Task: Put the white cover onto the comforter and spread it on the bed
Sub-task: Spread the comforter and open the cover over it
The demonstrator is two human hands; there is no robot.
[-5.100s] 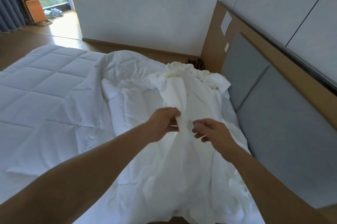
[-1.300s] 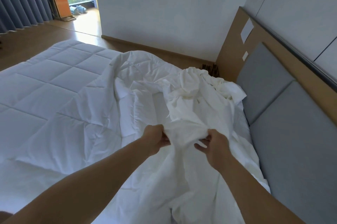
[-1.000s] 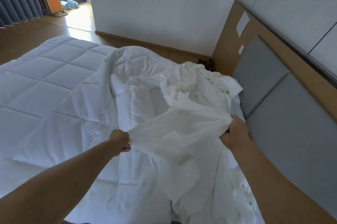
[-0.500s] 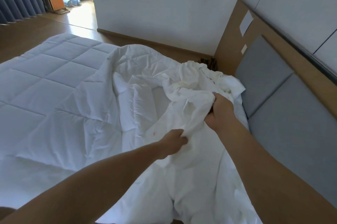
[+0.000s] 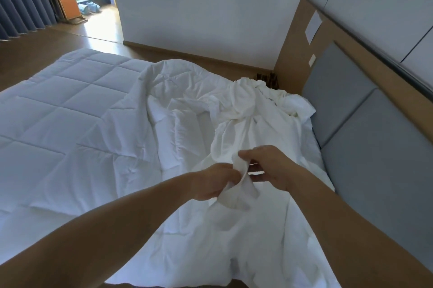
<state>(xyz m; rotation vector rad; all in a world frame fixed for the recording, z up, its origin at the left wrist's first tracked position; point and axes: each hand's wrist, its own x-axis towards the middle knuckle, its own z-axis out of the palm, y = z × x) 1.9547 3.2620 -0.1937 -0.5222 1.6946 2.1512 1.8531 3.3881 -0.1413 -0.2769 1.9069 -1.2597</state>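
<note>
Across the bed lies the white quilted comforter, flat and smooth over the far left part, where its stitched squares show plainly, and rumpled into folds toward the middle. Beside it, on the side nearest the grey padded headboard, the thin white cotton cover sits in a loose, creased heap; its far end is bunched into a knot of wrinkles close to the headboard's corner, and the rest trails down toward the near edge of the bed, lying partly over the comforter. The cover is not on the comforter; the two are separate layers.

Both bare forearms reach in from the near edge and meet over the cover. The left hand is closed, thumb and fingers pinching a small raised fold of the cover's edge. The right hand is just beside it, its thumb and forefinger nipping the same fold from the other side while the remaining fingers curl loosely underneath. A short flap of fabric hangs down between the two hands.
</note>
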